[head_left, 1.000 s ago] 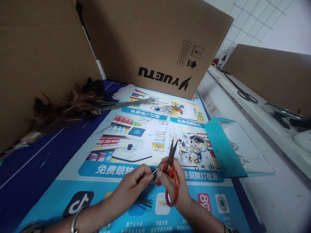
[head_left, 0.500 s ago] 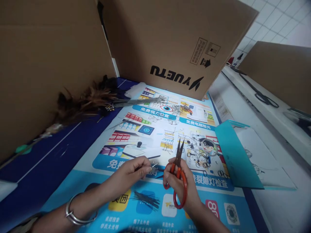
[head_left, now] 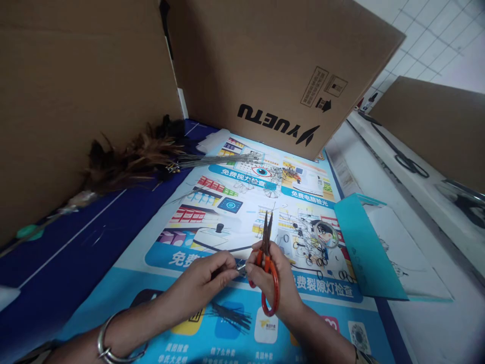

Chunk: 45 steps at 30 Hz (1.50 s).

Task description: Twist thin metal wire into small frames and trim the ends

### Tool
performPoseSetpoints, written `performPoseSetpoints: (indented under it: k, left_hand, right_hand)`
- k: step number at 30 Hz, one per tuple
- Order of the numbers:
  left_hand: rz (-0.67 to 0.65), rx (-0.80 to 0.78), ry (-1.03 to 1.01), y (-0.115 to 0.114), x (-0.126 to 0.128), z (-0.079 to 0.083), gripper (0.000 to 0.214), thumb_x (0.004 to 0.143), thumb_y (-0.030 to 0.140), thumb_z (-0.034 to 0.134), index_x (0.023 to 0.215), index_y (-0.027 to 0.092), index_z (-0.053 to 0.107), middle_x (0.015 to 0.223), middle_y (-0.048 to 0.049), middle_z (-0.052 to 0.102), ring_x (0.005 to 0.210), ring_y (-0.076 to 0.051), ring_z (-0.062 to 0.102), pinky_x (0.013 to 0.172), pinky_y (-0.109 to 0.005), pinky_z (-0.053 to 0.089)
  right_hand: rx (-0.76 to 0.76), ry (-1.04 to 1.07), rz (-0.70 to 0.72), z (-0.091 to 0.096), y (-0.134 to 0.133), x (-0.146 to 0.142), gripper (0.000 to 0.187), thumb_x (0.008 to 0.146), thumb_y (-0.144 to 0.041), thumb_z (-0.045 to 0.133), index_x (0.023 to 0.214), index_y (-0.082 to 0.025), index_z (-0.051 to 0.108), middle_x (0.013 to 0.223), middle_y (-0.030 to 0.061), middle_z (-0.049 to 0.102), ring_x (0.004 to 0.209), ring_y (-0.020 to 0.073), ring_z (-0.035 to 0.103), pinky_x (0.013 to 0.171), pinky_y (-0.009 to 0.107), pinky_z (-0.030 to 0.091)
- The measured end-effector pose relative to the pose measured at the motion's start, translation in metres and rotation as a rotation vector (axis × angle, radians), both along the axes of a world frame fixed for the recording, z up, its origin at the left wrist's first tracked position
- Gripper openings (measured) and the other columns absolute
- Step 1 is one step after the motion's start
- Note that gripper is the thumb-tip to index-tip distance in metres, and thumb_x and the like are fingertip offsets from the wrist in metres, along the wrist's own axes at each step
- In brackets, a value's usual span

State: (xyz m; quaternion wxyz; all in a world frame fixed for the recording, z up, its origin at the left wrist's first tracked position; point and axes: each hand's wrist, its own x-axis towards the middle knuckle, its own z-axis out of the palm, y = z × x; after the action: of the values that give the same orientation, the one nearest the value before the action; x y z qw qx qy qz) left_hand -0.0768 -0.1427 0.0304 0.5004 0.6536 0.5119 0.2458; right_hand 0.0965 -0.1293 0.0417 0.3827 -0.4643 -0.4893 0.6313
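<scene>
My right hand is wrapped around red-handled scissors, whose dark blades point up and away from me. Between the fingertips of my left hand is a small silvery wire piece; its exact shape is too small to make out. My right fingertips are close by its other side, and I cannot tell whether they touch it. A bundle of short dark wires lies on the printed sheet just below my hands. Beyond the scissors, to the right, are scattered wire loops and black rings.
Cardboard panels stand at the back and left. Feathers and long thin wires lie at the far left. A turquoise folder with a drawing sits at right. Another pair of scissors rests on the ledge beyond.
My right hand has moved left with the scissors, bringing its fingertips up beside the wire piece in my left hand. My left hand is nearly where it was, slightly lower.
</scene>
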Motion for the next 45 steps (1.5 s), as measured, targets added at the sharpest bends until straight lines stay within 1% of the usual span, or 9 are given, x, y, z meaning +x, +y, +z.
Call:
performPoseSetpoints:
  k: [8, 13, 19, 24, 30, 34, 38, 41, 45]
  left_hand:
    - [0.054, -0.044, -0.065, 0.007, -0.012, -0.008, 0.011, 0.081, 0.03, 0.047, 0.08, 0.019, 0.049, 0.066, 0.004, 0.051, 0.064, -0.012, 0.046, 0.058, -0.021, 0.035]
    - [0.062, -0.025, -0.018, 0.012, -0.018, -0.012, 0.007, 0.078, 0.025, 0.051, 0.082, 0.02, 0.051, 0.071, 0.0038, 0.054, 0.066, -0.012, 0.048, 0.058, -0.021, 0.035]
    - [0.053, -0.017, 0.083, 0.014, -0.021, -0.01, 0.02, 0.073, 0.023, 0.054, 0.093, 0.022, 0.054, 0.078, 0.0029, 0.059, 0.066, -0.013, 0.051, 0.058, -0.022, 0.035]
    - [-0.012, -0.018, 0.092, 0.015, -0.024, -0.007, 0.02, 0.076, 0.024, 0.05, 0.095, 0.022, 0.054, 0.076, 0.0018, 0.062, 0.068, -0.014, 0.056, 0.06, -0.023, 0.038]
    - [0.012, 0.063, 0.228, 0.013, -0.029, -0.008, 0.031, 0.079, 0.027, 0.05, 0.11, 0.023, 0.052, 0.086, -0.0024, 0.065, 0.08, -0.019, 0.059, 0.069, -0.029, 0.042]
    - [-0.024, 0.118, 0.307, 0.011, -0.033, -0.01, 0.039, 0.08, 0.028, 0.049, 0.118, 0.022, 0.049, 0.096, -0.006, 0.065, 0.085, -0.022, 0.059, 0.07, -0.029, 0.043]
    - [-0.041, 0.178, 0.382, 0.011, -0.038, -0.009, 0.037, 0.083, 0.03, 0.047, 0.119, 0.023, 0.049, 0.109, -0.0075, 0.062, 0.095, -0.024, 0.058, 0.076, -0.031, 0.043]
    - [-0.057, 0.208, 0.42, 0.011, -0.042, -0.008, 0.034, 0.084, 0.032, 0.046, 0.116, 0.023, 0.051, 0.109, -0.0065, 0.062, 0.096, -0.024, 0.058, 0.077, -0.032, 0.043]
    - [-0.079, 0.218, 0.463, 0.011, -0.046, -0.007, 0.03, 0.083, 0.032, 0.047, 0.112, 0.023, 0.053, 0.105, -0.0052, 0.064, 0.089, -0.023, 0.061, 0.072, -0.029, 0.043]
  right_hand:
    - [-0.036, -0.119, 0.04, 0.008, 0.016, -0.01, 0.027, 0.07, -0.017, 0.058, 0.094, -0.02, 0.046, 0.067, -0.005, 0.05, 0.049, 0.0077, 0.046, 0.045, 0.02, 0.038]
    - [-0.028, -0.19, -0.005, 0.012, 0.023, -0.016, 0.027, 0.067, -0.017, 0.06, 0.09, -0.019, 0.048, 0.07, -0.0029, 0.051, 0.057, 0.0098, 0.049, 0.051, 0.021, 0.041]
    - [-0.007, -0.222, -0.025, 0.01, 0.021, -0.014, 0.026, 0.068, -0.018, 0.057, 0.091, -0.019, 0.046, 0.067, -0.004, 0.051, 0.051, 0.0092, 0.047, 0.047, 0.021, 0.04]
    - [0.073, -0.33, 0.013, 0.023, 0.022, -0.008, 0.022, 0.071, -0.018, 0.055, 0.093, -0.019, 0.048, 0.068, -0.0028, 0.052, 0.053, 0.0099, 0.049, 0.05, 0.022, 0.041]
    - [0.236, -0.603, 0.173, 0.042, 0.011, 0.012, 0.018, 0.078, -0.02, 0.054, 0.096, -0.021, 0.052, 0.072, -0.0007, 0.057, 0.061, 0.0127, 0.053, 0.055, 0.023, 0.04]
    - [0.257, -0.875, 0.283, 0.036, -0.005, 0.023, 0.016, 0.078, -0.023, 0.057, 0.093, -0.021, 0.053, 0.072, 0.0, 0.057, 0.062, 0.015, 0.053, 0.054, 0.023, 0.038]
    - [0.374, -1.105, 0.374, 0.022, -0.016, 0.028, 0.033, 0.074, -0.023, 0.062, 0.105, -0.021, 0.052, 0.089, 0.0046, 0.06, 0.073, 0.0194, 0.055, 0.058, 0.026, 0.039]
    - [0.463, -1.227, 0.412, 0.011, -0.017, 0.03, 0.033, 0.075, -0.018, 0.059, 0.108, -0.019, 0.053, 0.098, 0.0086, 0.059, 0.085, 0.0225, 0.055, 0.064, 0.028, 0.041]
    - [0.491, -1.289, 0.441, 0.004, -0.014, 0.033, 0.032, 0.078, -0.017, 0.054, 0.11, -0.018, 0.053, 0.101, 0.0101, 0.058, 0.091, 0.0234, 0.054, 0.068, 0.029, 0.042]
